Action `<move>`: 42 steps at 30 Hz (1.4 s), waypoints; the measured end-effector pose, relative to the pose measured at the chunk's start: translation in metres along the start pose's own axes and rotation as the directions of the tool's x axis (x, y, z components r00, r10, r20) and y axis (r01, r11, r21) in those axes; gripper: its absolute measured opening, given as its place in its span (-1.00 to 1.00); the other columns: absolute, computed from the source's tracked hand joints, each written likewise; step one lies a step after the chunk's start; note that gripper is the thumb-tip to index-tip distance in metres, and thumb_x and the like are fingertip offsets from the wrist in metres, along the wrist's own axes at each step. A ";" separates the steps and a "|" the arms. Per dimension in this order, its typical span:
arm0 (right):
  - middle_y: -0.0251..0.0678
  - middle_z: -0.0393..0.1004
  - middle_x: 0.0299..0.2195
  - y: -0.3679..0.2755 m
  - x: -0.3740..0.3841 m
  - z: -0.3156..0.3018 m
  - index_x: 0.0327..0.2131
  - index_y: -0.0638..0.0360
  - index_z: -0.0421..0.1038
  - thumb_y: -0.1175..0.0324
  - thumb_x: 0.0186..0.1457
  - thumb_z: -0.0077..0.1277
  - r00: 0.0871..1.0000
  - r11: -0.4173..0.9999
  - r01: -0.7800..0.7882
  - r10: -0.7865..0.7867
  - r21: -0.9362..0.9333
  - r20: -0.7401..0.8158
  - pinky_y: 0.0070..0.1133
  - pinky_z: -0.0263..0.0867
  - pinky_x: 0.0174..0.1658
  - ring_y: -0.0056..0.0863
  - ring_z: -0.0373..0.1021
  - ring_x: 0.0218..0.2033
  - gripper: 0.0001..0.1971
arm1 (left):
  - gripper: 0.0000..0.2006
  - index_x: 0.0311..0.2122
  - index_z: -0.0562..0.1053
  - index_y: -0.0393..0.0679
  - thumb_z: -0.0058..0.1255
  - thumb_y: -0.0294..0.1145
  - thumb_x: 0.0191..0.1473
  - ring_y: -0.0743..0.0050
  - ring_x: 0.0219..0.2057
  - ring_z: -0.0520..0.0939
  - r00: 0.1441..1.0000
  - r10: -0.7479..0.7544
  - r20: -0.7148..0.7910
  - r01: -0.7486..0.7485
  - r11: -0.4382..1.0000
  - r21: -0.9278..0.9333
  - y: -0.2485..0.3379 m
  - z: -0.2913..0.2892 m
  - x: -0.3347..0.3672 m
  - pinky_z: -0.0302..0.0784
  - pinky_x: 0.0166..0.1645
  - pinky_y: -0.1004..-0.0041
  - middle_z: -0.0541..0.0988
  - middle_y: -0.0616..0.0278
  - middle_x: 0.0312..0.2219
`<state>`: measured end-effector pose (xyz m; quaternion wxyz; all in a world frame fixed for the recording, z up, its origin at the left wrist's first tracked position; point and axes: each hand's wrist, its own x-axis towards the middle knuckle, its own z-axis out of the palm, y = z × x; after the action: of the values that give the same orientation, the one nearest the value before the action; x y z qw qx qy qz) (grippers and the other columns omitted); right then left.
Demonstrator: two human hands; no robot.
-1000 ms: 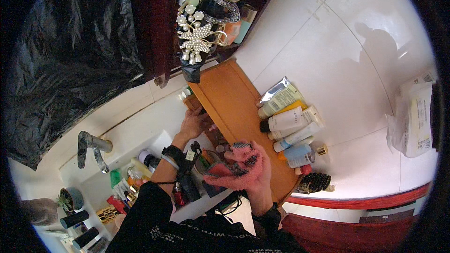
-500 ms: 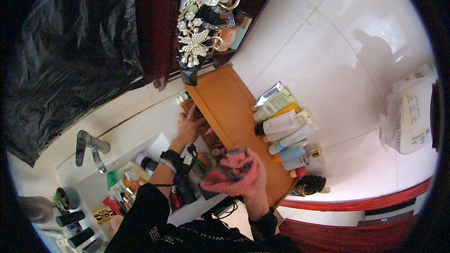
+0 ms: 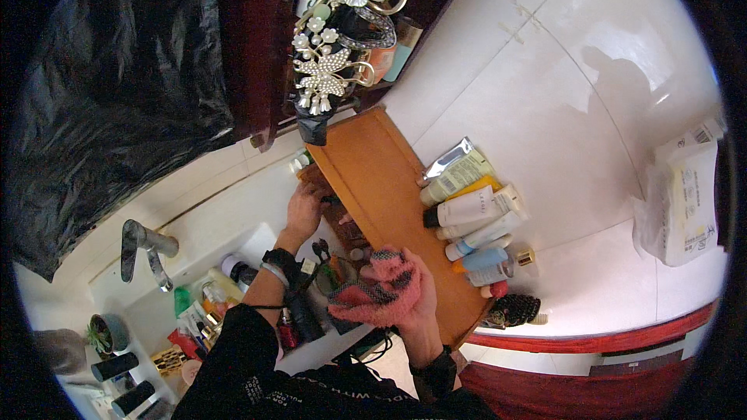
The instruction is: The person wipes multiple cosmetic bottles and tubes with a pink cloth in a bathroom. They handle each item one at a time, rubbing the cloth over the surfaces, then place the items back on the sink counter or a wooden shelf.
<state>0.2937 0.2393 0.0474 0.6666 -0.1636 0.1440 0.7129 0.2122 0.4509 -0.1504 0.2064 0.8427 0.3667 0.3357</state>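
Note:
A brown wooden box (image 3: 389,179) stands tilted across the middle, its broad smooth panel facing up. At its left side my left hand (image 3: 303,211) has its fingers bent against the box's darker inner edge; the fingertips are partly hidden. My right hand (image 3: 422,292) grips a crumpled pink and grey cloth (image 3: 373,295) in front of the panel's lower end. Small items inside the box's open side show between my hands. Below my left forearm lies a red bottle (image 3: 288,332).
Several tubes (image 3: 467,210) and bottles lie right of the box on the white tiled surface. A sink with a faucet (image 3: 144,249) and crowded toiletries is at left. Hair ornaments (image 3: 323,74) hang above. A plastic package (image 3: 681,198) lies far right.
My left hand's fingers have gone from spread to bent at the box's edge. My right hand has shifted the cloth slightly, and it is bunched differently. The view has moved a little.

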 end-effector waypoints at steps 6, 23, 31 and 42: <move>-0.26 0.28 -0.43 0.011 0.003 0.011 -0.38 0.13 0.30 0.07 0.00 -0.05 0.954 0.857 0.132 -0.247 -0.498 -0.173 0.18 0.17 -0.20 -0.08 0.24 -0.31 -0.69 | -0.82 -0.24 0.54 -0.17 0.11 -0.45 -0.01 0.40 -0.43 0.56 0.902 -0.422 0.088 0.410 0.776 -0.479 0.004 -0.041 -0.016 0.51 -0.31 0.44 0.57 0.17 -0.43; -0.39 0.44 -0.28 0.092 0.033 0.010 -0.01 0.22 0.27 0.34 0.18 -0.04 0.823 0.660 0.543 -0.296 -0.520 0.484 -0.70 0.29 -0.24 -0.63 0.37 -0.32 -0.67 | -0.80 -0.21 0.51 -0.39 0.08 -0.54 0.04 0.64 -0.49 0.55 0.797 -0.600 -0.067 0.306 0.497 -0.812 0.171 -0.189 -0.121 0.50 -0.39 0.61 0.60 0.22 -0.43; -0.40 0.46 -0.45 0.061 0.017 0.010 -0.32 0.13 0.40 0.18 0.19 -0.04 0.957 0.864 0.121 0.029 -0.489 0.288 -0.53 0.35 -0.24 -0.55 0.42 -0.36 -0.78 | -0.78 -0.23 0.53 -0.38 0.16 -0.57 -0.05 0.66 -0.49 0.55 0.854 -0.490 -0.176 0.323 0.764 -0.559 0.207 -0.207 -0.145 0.50 -0.39 0.62 0.60 0.25 -0.46; -0.37 0.50 -0.42 0.092 0.009 -0.017 -0.26 0.25 0.37 0.27 0.20 -0.06 0.908 0.399 0.394 -0.032 -0.828 0.417 -0.68 0.34 -0.31 -0.64 0.42 -0.40 -0.78 | -0.74 -0.25 0.57 -0.26 0.17 -0.63 -0.16 0.42 -0.34 0.61 0.920 -0.233 -0.314 0.219 0.972 -0.078 0.224 -0.233 -0.178 0.54 -0.26 0.55 0.60 0.10 -0.35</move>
<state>0.2023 0.2339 0.0270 0.5760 -0.3865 -0.3965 0.6014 0.0625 0.1949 0.0693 0.1988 0.7243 0.4832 0.4498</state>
